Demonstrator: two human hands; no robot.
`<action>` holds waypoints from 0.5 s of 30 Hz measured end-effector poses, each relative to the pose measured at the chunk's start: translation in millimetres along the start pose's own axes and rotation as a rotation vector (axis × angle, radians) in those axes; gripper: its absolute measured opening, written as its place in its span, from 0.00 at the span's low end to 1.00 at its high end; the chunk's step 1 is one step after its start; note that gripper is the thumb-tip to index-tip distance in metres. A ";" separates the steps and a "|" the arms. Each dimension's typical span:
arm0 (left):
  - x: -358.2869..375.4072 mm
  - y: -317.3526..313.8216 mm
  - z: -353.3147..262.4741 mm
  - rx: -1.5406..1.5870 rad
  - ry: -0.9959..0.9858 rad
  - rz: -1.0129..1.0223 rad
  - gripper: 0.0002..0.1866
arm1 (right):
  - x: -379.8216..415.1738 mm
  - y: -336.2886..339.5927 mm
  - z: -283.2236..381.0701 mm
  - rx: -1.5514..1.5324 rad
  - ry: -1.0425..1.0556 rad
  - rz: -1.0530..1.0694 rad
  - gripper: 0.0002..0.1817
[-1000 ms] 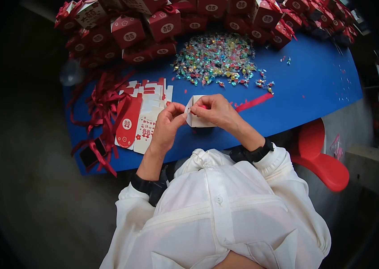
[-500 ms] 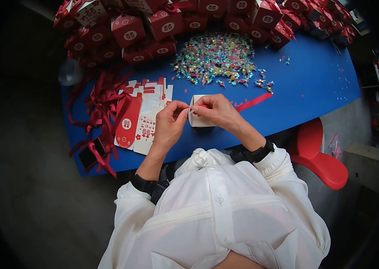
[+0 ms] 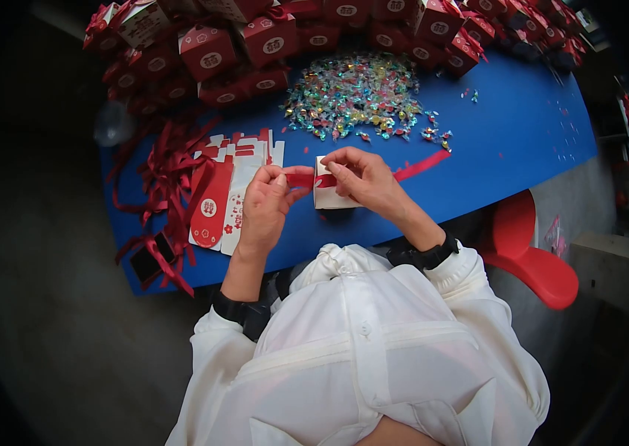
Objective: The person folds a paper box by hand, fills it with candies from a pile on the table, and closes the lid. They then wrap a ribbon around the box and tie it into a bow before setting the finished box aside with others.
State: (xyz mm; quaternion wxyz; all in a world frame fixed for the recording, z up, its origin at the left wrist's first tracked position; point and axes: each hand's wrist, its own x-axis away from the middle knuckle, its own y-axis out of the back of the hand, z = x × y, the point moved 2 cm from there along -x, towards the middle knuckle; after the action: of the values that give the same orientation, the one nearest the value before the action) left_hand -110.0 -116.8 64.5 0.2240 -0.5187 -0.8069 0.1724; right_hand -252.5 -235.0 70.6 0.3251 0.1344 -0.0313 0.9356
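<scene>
A small white box (image 3: 331,199) stands on the blue table in front of me, partly covered by my right hand (image 3: 366,181). A red ribbon (image 3: 301,181) crosses the box's upper part and comes out at both sides. My left hand (image 3: 264,208), just left of the box, pinches the ribbon's left end between thumb and fingers. The fingers of my right hand are curled over the box's top and grip it at the upper edge; the ribbon runs beneath them. Its tail lies off to the right on the table.
Flat printed box blanks (image 3: 214,204) and a tangle of red ribbons (image 3: 169,167) lie at left, beside a dark phone-like object (image 3: 152,258). Wrapped candies (image 3: 355,97) are heaped behind the box. Finished red boxes (image 3: 270,41) are stacked along the back. A red chair (image 3: 530,253) stands at right.
My left hand has moved slightly left, drawing out a length of ribbon from the box. My right hand's fingers have shifted up toward the box's top edge.
</scene>
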 end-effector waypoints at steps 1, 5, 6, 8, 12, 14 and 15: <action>0.0 0.4 -0.7 0.001 0.004 0.005 0.07 | 3.9 3.6 0.1 -0.024 0.039 -0.066 0.12; -3.2 17.5 12.8 0.266 0.090 -0.014 0.07 | 15.9 33.2 -9.9 0.263 0.252 -0.432 0.14; -5.3 18.2 14.8 0.345 0.102 0.026 0.06 | 18.2 38.2 -12.7 0.265 0.251 -0.439 0.14; -8.3 18.7 16.9 0.334 0.137 0.052 0.06 | 22.5 43.2 -21.9 0.319 0.143 -0.346 0.18; -14.9 6.7 18.9 0.183 0.191 0.108 0.05 | 29.2 25.1 -39.1 0.197 0.077 -0.174 0.25; -14.5 -4.3 18.9 0.057 0.191 0.123 0.05 | 30.6 19.7 -35.2 0.283 0.183 -0.220 0.27; -14.1 -7.4 18.4 -0.067 0.183 0.133 0.05 | 30.9 19.0 -32.2 0.325 0.166 -0.208 0.26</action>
State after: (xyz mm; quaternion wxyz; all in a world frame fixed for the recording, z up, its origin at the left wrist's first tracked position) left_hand -120.4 -133.5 50.2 0.2674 -0.5918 -0.7522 0.1115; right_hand -294.9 -226.8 48.6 0.3956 0.1099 0.1609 0.8975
